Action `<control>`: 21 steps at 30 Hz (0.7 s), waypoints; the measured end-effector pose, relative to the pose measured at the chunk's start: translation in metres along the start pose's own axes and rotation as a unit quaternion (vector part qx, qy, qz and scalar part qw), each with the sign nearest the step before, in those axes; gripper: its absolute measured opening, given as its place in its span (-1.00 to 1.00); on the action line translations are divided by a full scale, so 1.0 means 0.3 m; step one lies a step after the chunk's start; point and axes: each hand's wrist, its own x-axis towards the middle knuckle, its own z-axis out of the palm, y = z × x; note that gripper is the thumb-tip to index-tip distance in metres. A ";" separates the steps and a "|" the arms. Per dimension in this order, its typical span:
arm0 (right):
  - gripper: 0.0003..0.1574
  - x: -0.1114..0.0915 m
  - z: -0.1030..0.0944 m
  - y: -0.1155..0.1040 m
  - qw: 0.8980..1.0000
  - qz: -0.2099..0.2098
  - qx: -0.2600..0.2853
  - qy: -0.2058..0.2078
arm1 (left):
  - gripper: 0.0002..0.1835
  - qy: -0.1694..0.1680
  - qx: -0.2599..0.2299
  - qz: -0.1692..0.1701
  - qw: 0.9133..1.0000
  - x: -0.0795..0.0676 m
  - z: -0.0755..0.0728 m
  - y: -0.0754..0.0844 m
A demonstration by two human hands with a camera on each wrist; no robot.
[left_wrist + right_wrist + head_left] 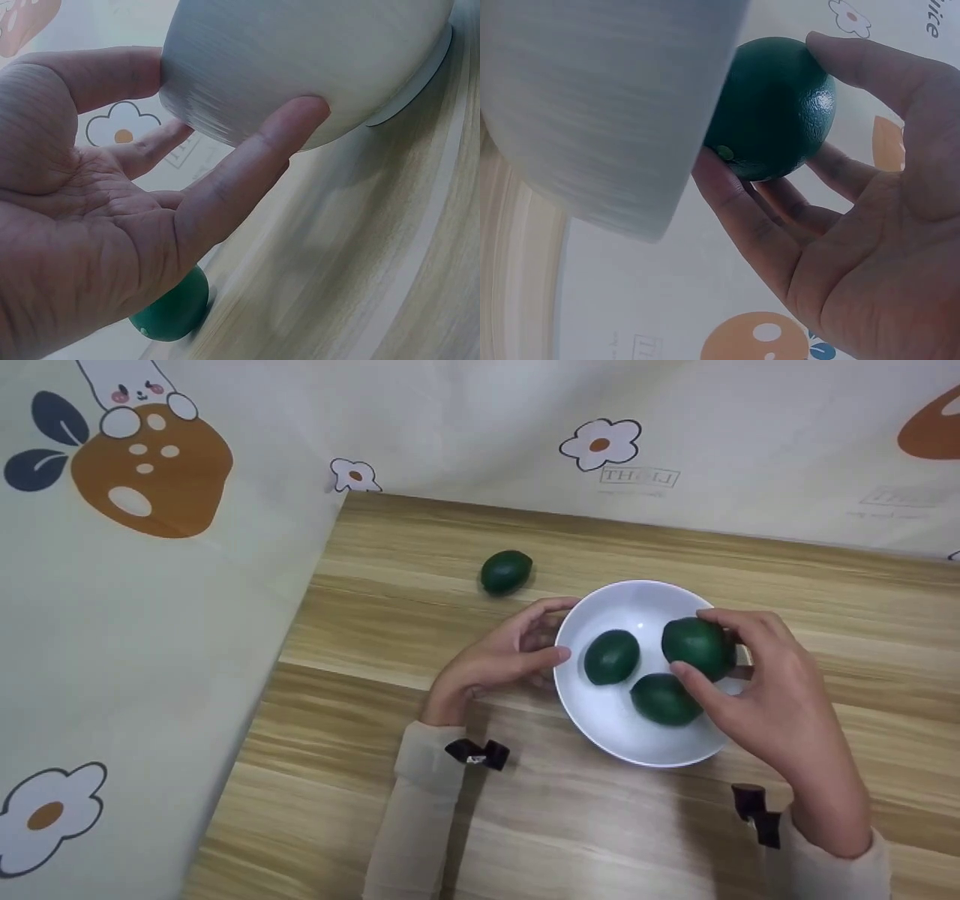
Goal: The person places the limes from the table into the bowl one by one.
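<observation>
A white bowl [630, 746] stands on the wooden table, with two dark green limes inside, one lime [612, 657] at the left and another lime [666, 700] nearer the front. My left hand [504, 656] cups the bowl's left side; thumb and spread fingers touch its outer wall [247, 60] in the left wrist view. Over the bowl's right part, my right hand [772, 690] holds a third lime [697, 645] between thumb and fingers. In the right wrist view this held lime [776, 112] shows at the rim, partly hidden behind the bowl.
One more lime [506, 572] lies on the table [405, 555] behind my left hand. A printed cloth [465, 420] hangs along the table's back and left edges. Dark straps with bows [478, 754] sit at both sleeves.
</observation>
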 end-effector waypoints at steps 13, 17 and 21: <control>-0.28 0.001 0.016 0.003 1.000 0.008 0.011 -0.002 | -0.29 -0.001 -0.008 -0.003 1.000 -0.002 0.005 0.001; -0.29 0.004 0.025 0.001 1.000 0.013 0.010 -0.012 | -0.29 -0.002 -0.007 0.004 1.000 -0.001 0.005 0.001; -0.29 0.007 0.032 -0.002 1.000 0.016 0.006 -0.022 | -0.30 -0.003 0.000 0.009 1.000 0.002 0.003 0.000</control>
